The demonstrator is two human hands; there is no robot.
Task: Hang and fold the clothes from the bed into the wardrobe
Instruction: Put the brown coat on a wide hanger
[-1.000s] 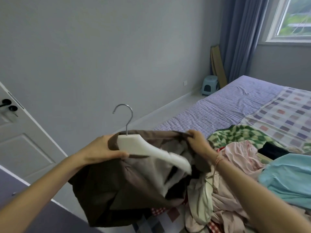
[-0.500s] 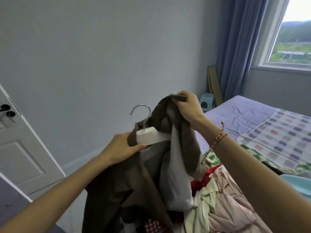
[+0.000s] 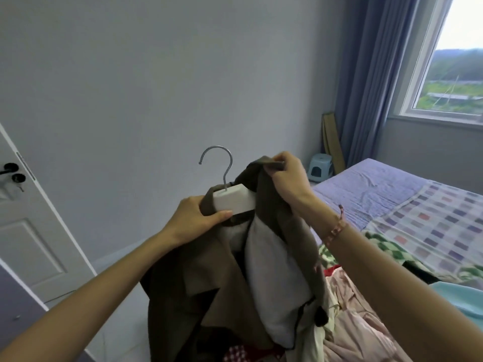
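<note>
A brown jacket (image 3: 198, 288) with a pale grey lining hangs in front of me, partly draped on a white hanger (image 3: 235, 201) with a metal hook. My left hand (image 3: 197, 218) grips the hanger's left end together with the jacket's collar. My right hand (image 3: 287, 178) pinches the jacket's other shoulder and holds it up above the hanger's right end, which the cloth hides. A heap of clothes (image 3: 360, 327) lies on the bed (image 3: 379, 194) at the lower right. The wardrobe is out of view.
A white door (image 3: 28, 231) with a black handle stands open at the left. A small blue stool (image 3: 320, 168) and a leaning board sit in the far corner by the blue curtain (image 3: 371, 82) and window. A checked blanket covers the bed's right side.
Both hands have lifted the jacket and hanger off the clothes heap to chest height. My right hand has raised the jacket's shoulder above the hanger. The hanger now stands more upright.
</note>
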